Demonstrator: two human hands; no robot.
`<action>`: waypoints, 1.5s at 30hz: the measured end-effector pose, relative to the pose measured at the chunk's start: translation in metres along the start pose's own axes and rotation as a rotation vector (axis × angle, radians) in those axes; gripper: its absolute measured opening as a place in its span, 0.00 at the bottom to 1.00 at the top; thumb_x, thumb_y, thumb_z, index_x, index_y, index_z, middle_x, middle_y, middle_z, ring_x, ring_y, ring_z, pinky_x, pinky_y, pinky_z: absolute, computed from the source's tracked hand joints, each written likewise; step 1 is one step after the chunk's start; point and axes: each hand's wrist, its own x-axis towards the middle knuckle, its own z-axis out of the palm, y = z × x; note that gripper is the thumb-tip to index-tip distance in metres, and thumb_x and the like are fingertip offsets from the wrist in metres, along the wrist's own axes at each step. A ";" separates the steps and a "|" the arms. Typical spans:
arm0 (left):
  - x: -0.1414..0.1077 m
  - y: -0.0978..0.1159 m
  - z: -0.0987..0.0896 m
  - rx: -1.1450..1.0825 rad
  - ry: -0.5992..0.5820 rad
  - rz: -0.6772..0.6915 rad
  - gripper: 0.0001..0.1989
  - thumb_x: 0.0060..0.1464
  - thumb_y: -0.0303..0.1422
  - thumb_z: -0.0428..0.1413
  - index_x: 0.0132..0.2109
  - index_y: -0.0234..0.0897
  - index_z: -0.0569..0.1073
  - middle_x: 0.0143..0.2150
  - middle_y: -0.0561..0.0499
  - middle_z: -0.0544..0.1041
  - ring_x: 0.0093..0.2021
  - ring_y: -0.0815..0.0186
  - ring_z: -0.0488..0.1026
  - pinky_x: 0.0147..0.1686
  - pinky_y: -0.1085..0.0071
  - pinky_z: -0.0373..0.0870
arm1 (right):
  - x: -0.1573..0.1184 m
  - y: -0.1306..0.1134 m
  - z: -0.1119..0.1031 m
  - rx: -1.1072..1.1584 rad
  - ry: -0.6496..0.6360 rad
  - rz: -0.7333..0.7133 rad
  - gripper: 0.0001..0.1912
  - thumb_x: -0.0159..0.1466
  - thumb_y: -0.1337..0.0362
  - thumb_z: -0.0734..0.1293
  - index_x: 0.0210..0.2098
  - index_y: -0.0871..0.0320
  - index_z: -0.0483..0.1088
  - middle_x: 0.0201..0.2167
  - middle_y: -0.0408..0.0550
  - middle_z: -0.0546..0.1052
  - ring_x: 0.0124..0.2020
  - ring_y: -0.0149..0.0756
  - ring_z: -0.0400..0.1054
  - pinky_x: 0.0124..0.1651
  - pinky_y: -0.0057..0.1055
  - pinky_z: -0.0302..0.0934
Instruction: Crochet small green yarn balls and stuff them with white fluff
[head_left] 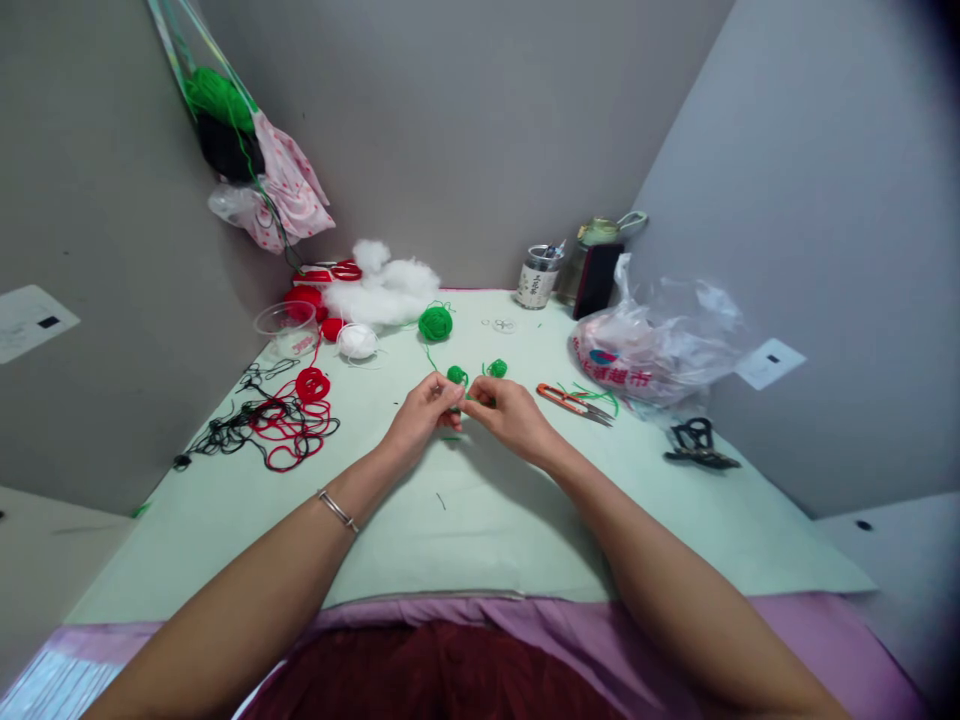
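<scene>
Both my hands meet over the middle of the table, fingertips nearly touching. My left hand (424, 412) is closed in a pinch on a small green yarn piece (457, 375), which shows above its fingertips. My right hand (510, 412) is closed too, thumb and finger pressed together beside the left fingertips; what it pinches is too small to make out. Just behind the right hand lies another small green piece (497, 368). Farther back sits a green yarn ball (436, 323), with a strand running toward my left hand.
Orange thread snips (574, 403), black scissors (700, 445) and a plastic bag (652, 345) are on the right. Tangled red and black yarn (289, 420), a clear cup (289, 330) and white stuffing (386, 290) are on the left. A pen tin (537, 282) stands at the back.
</scene>
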 end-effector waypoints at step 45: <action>0.004 0.005 -0.004 0.144 0.067 0.207 0.20 0.48 0.37 0.70 0.38 0.40 0.66 0.31 0.58 0.71 0.31 0.68 0.73 0.34 0.68 0.78 | -0.008 -0.013 0.002 -0.025 0.078 -0.061 0.13 0.66 0.62 0.65 0.24 0.54 0.63 0.20 0.38 0.66 0.25 0.32 0.56 0.33 0.31 0.48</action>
